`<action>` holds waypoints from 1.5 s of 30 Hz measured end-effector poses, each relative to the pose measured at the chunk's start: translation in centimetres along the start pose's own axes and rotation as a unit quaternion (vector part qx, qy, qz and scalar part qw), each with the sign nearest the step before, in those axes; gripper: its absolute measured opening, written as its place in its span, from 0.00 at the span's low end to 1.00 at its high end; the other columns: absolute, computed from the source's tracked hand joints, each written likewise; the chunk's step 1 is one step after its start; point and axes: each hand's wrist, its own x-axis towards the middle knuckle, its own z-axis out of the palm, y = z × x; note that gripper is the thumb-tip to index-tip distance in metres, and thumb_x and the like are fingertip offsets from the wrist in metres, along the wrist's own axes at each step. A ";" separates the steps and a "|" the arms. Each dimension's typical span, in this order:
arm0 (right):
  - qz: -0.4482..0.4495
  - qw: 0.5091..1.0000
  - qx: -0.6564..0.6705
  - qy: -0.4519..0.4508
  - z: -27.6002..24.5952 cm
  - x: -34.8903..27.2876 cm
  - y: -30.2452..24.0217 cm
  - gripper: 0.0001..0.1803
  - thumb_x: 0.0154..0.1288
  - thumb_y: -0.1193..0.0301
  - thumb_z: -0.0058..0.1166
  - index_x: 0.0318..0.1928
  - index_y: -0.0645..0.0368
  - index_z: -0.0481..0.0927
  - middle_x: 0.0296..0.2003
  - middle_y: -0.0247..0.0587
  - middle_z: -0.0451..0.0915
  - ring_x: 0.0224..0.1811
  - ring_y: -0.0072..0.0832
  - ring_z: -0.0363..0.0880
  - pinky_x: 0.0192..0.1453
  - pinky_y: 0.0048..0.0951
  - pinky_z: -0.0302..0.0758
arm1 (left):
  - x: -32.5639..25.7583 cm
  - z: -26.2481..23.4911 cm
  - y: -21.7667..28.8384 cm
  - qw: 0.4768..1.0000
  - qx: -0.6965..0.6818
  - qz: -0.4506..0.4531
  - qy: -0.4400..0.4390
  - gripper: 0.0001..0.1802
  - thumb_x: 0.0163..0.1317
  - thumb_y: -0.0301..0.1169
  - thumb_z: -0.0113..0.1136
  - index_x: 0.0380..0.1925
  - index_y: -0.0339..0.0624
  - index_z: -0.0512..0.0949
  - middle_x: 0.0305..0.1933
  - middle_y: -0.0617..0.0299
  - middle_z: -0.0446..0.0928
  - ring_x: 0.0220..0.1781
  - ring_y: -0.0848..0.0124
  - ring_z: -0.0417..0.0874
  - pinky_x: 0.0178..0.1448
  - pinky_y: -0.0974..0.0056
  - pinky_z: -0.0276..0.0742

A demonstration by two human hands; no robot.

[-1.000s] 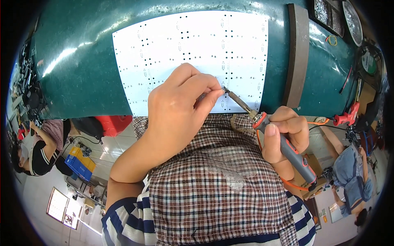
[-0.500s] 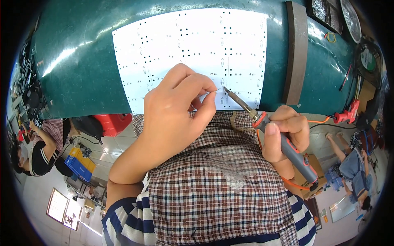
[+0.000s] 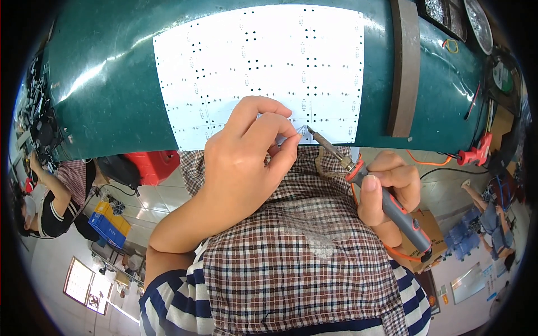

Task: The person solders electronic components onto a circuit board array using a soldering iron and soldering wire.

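White PCB panel [image 3: 330,56], w/ rows of dk holes & pads, flat on grn tabletop [image 3: 120,112], lower edge nr table's edge. Grey/red soldering iron [image 3: 400,213] in R hand [image 3: 404,183], slanted, tip up-L over panel's lower RH part, contact unclear. Blurred thin wire [image 3: 301,130] pinched in L hand [image 3: 241,148], nr tip.

- And the flat white rectangular board [image 3: 224,50] disappears under the left hand [image 3: 244,151], its dots beneath those fingers covered!
- Right at the left fingertips, a thin grey wire-like strand [image 3: 301,129], too fine to say where it ends.
- The grey-and-red soldering iron [image 3: 399,211]: is its tip touching the board? Can't tell; the right hand's [image 3: 388,187] fingers mask part of its grip.
- Up beyond those fingers, the long brown bar [image 3: 404,67] gets cut off by the top edge.
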 end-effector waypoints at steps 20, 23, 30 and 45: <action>-0.005 1.000 -0.002 -0.006 0.4 -0.3 0.3 0.12 0.51 0.81 0.61 0.30 0.61 0.68 0.18 0.40 0.73 0.14 0.19 0.64 0.17 0.22 0.58 | 0.1 0.1 -0.3 1.000 0.016 -0.007 0.006 0.05 0.53 0.21 0.68 0.27 0.37 0.80 0.43 0.62 0.76 0.24 0.81 0.78 0.21 0.76 0.66; -0.005 1.000 -0.005 -0.010 0.4 -0.5 0.3 0.12 0.51 0.81 0.61 0.30 0.61 0.68 0.18 0.40 0.73 0.14 0.19 0.64 0.17 0.22 0.59 | 0.1 0.1 -0.4 1.000 0.013 -0.009 0.003 0.05 0.53 0.21 0.68 0.28 0.37 0.80 0.43 0.62 0.76 0.24 0.80 0.78 0.22 0.76 0.67; 0.004 1.000 -0.004 0.006 0.3 -0.6 0.0 0.12 0.52 0.81 0.61 0.31 0.61 0.68 0.21 0.41 0.74 0.16 0.19 0.65 0.19 0.22 0.59 | 0.1 0.3 -0.6 1.000 0.014 0.001 0.005 0.05 0.54 0.21 0.68 0.28 0.36 0.80 0.43 0.62 0.75 0.26 0.79 0.79 0.23 0.76 0.68; -0.003 1.000 0.001 0.004 0.6 -0.7 0.5 0.12 0.52 0.80 0.61 0.31 0.61 0.68 0.20 0.41 0.74 0.16 0.20 0.65 0.18 0.22 0.59 | 0.2 0.6 -0.7 0.999 0.022 0.006 0.024 0.05 0.54 0.22 0.69 0.28 0.38 0.81 0.42 0.63 0.76 0.26 0.80 0.79 0.24 0.76 0.69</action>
